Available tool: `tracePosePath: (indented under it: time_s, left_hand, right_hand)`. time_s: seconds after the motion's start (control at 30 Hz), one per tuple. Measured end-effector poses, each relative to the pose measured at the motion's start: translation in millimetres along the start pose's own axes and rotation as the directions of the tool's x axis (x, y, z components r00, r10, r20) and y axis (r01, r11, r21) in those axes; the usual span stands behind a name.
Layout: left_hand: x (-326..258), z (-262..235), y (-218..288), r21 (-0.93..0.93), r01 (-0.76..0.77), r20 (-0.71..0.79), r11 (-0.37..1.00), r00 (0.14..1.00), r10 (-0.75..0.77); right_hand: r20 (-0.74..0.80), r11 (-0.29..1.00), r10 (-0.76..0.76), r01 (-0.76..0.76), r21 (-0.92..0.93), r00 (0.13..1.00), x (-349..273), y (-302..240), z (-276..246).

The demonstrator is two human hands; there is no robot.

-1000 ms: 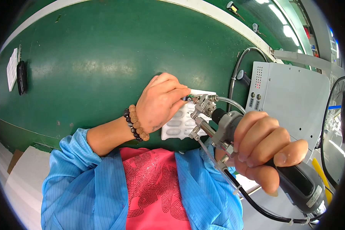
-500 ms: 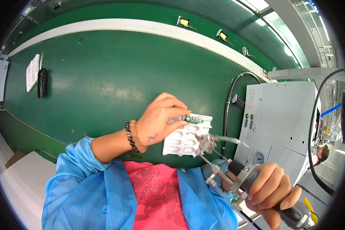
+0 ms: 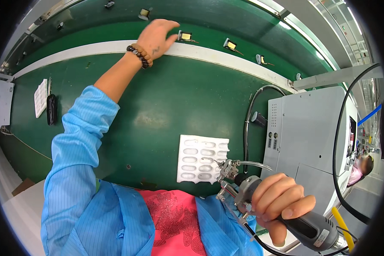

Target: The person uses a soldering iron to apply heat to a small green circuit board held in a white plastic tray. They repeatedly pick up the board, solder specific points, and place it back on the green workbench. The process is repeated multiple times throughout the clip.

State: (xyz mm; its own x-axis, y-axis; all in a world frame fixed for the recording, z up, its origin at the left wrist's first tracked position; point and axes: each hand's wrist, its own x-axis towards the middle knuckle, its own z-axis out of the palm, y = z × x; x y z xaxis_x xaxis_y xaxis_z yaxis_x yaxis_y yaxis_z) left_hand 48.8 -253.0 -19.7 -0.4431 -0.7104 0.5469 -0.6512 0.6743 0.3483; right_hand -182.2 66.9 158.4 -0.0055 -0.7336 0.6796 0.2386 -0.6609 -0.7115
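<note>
My left hand reaches out to the far green strip, over the white rail. Its thumb and fingers are apart, with nothing seen between them. Just right of the fingertips lies a small part with a yellow block; a similar part sits beyond the hand. My right hand is closed around the dark grey body of a powered screwdriver with a metal head and a clear tube. The screwdriver's tip points left, over the right edge of a white tray with oval hollows.
More yellow-block parts lie along the far strip behind the white rail. A grey machine stands at right, with a black cable beside it. At far left are a black pouch and another white tray.
My left hand has gone from the tray to the far strip; the small green board it held no longer shows. The screwdriver has swung slightly up and left. The far parts appear further left.
</note>
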Motion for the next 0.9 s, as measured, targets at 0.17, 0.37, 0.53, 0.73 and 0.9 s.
tracePosePath:
  time_s: [0.17,0.37,0.53,0.73,0.9]
  left_hand:
    - [30.0,41.9,9.4,-0.114,-0.056,0.219,0.992,0.972,0.080]
    - [7.7,14.4,34.8,-0.170,0.130,0.088,0.977,0.989,-0.116]
    - [-78.4,-59.0,158.5,-0.466,-0.002,0.142,0.885,0.987,0.077]
    - [-142.9,-58.8,205.4,-0.615,0.022,0.186,0.788,0.975,0.118]
    - [-159.9,-44.1,211.2,-0.618,0.072,0.175,0.783,0.983,0.047]
  right_hand:
    - [-0.021,0.999,-0.003,0.003,-0.032,1.000,0.4,-4.5,-6.6]
    - [0.022,1.000,0.000,0.001,-0.019,1.000,1.9,4.0,-10.0]
    - [0.011,0.999,0.012,-0.012,-0.035,1.000,-3.6,0.0,-10.8]
    - [0.001,0.999,-0.029,0.029,-0.017,1.000,-3.4,-2.7,-4.4]
    - [0.023,0.999,-0.030,0.031,-0.028,0.999,4.8,5.5,3.0]
